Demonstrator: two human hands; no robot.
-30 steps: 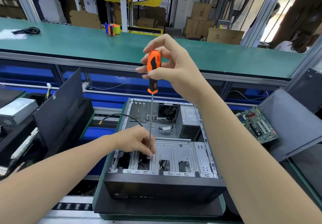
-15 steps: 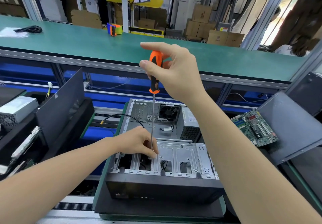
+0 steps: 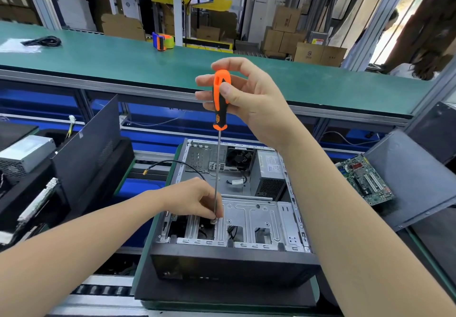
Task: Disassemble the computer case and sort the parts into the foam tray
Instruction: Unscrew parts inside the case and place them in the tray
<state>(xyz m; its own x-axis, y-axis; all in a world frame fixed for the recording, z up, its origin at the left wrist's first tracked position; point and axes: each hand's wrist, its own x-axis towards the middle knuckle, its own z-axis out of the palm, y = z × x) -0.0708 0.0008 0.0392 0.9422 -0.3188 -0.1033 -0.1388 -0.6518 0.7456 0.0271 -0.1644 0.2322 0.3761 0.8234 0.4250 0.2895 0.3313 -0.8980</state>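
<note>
An open computer case (image 3: 232, 262) lies on its side before me, with a silver drive bracket (image 3: 249, 220), a fan and a power supply (image 3: 270, 171) inside. My right hand (image 3: 249, 99) grips the orange and black handle of a long screwdriver (image 3: 220, 104) held upright. Its tip stands on a screw (image 3: 213, 221) at the bracket's left side. My left hand (image 3: 195, 200) pinches the shaft just above the tip, fingers curled round it.
A black side panel (image 3: 88, 153) leans at the left beside a silver power supply unit (image 3: 24, 153). A green motherboard (image 3: 365, 178) lies on a dark panel (image 3: 419, 183) at the right. A green bench (image 3: 123, 60) with a tape dispenser (image 3: 164, 41) runs behind.
My right hand has shifted its fingers round the screwdriver handle, turning it. My left hand stays at the shaft's tip. The screwdriver remains upright on the same spot.
</note>
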